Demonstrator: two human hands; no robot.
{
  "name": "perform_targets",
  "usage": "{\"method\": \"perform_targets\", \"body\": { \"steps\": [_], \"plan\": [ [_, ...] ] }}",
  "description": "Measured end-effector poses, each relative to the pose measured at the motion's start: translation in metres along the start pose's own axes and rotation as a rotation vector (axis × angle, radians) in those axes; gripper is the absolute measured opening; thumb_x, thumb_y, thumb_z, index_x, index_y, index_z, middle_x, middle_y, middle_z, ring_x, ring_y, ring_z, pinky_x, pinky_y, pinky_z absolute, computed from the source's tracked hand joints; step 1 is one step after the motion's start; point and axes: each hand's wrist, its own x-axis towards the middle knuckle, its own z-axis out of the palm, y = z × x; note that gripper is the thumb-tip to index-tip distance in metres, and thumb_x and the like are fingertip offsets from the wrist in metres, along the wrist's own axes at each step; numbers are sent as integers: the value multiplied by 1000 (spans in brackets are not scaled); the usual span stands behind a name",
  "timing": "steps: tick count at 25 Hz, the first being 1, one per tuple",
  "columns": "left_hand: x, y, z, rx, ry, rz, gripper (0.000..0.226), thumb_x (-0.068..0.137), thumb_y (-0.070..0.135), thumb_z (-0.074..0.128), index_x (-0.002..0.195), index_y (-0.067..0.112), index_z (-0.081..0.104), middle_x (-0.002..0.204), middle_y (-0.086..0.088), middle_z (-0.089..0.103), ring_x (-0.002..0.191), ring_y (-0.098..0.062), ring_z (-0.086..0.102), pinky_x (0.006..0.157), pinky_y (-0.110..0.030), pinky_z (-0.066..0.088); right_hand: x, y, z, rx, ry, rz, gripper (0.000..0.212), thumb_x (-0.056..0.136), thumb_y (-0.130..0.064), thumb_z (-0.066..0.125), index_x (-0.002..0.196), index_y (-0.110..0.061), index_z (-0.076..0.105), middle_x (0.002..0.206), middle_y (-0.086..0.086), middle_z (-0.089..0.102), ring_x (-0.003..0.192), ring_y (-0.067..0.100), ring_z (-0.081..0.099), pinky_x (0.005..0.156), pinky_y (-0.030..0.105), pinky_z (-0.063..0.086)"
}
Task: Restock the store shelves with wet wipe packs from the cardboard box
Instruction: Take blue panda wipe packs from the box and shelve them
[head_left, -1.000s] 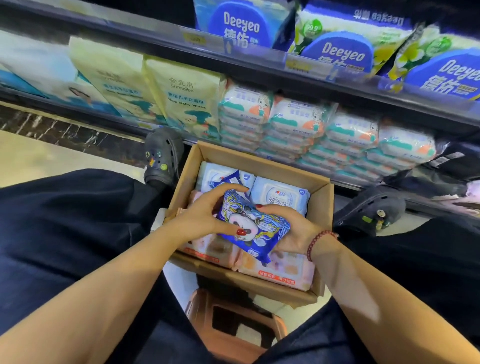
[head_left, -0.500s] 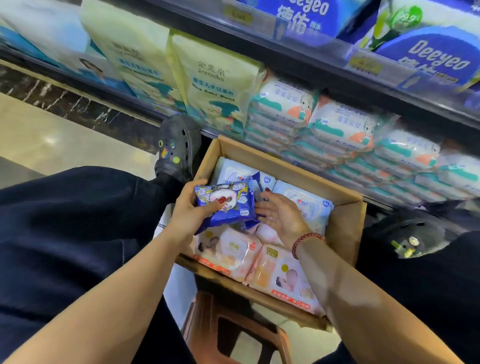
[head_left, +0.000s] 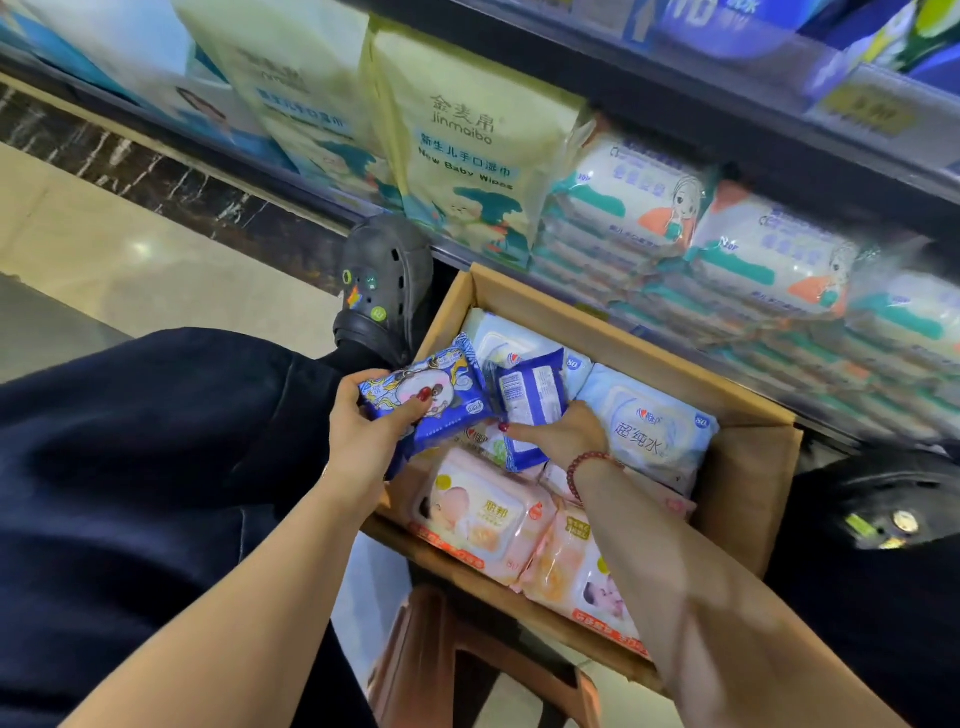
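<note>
An open cardboard box (head_left: 748, 483) sits between my knees, filled with wet wipe packs: pale blue ones (head_left: 649, 431) at the back, pink baby-print ones (head_left: 483, 514) at the front. My left hand (head_left: 363, 431) grips a small dark blue pack with a cartoon face (head_left: 431, 400) at the box's left edge, thumb on top. My right hand (head_left: 561, 436) reaches into the box and pinches a second small dark blue pack (head_left: 530, 400), tilted up with its back label showing.
The store shelf (head_left: 727, 140) ahead holds tall yellow baby-wipe bags (head_left: 467, 150) and stacked white-and-teal packs (head_left: 634, 208). My dark clogs (head_left: 384, 280) flank the box. A brown stool (head_left: 467, 660) shows under the box. Beige floor lies to the left.
The view shifted left and closer to the shelf. My left hand carried the cartoon pack to the box's left edge. My right hand let go of it and took up a second blue pack.
</note>
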Motion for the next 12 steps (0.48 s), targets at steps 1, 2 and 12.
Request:
{"method": "perform_targets", "body": {
  "steps": [1,2,12],
  "plan": [
    [-1,0,0,15,3,2,41,79,7,76,111,18,52,98,-6,67,77,-15,71,57,-28,59,-1,0,-2,20,-19,20,51,55,-32,91,95,-14,66,92,1,68,83,18,65,71,28,50],
    [-1,0,0,21,6,0,40,79,8,76,110,19,52,97,-5,66,76,-14,71,56,-27,58,-3,1,-4,73,-39,38,40,59,-27,90,90,-17,67,92,2,69,82,18,65,71,29,50],
    [-35,27,10,-111,-11,24,43,79,4,75,111,15,50,106,-14,64,81,-24,67,69,-37,58,-87,-15,-62,646,-169,-194,38,80,-4,72,113,-17,59,107,4,71,86,21,70,63,37,59]
  ]
}}
